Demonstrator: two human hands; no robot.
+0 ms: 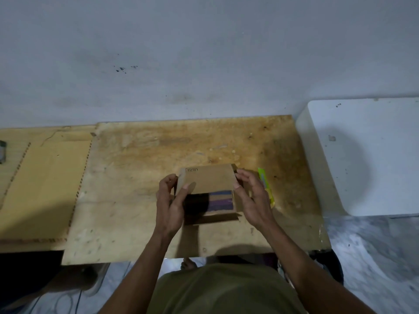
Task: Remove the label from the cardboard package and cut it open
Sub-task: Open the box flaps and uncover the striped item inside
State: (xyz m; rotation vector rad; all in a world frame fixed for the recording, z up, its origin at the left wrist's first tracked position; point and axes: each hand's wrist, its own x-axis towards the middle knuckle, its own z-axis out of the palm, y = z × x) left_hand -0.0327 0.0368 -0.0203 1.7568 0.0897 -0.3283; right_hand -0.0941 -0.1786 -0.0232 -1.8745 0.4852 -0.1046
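Note:
A small brown cardboard package [210, 177] rests on the worn wooden board [140, 177], its top flap lifted with handwriting near the far left corner. Under the raised flap, blue and purple contents [221, 200] show inside. My left hand [172, 200] grips the flap's left edge, thumb on top. My right hand [251, 198] holds the flap's right edge with its fingertips. A yellow-green utility knife [264, 180] lies on the board just right of my right hand, partly hidden by it. No label is visible.
A flat sheet of corrugated cardboard [45, 182] covers the table's left part. A white block-like surface [367, 155] stands to the right. A wall runs along the far edge. A small dark object [2, 151] sits at the far left.

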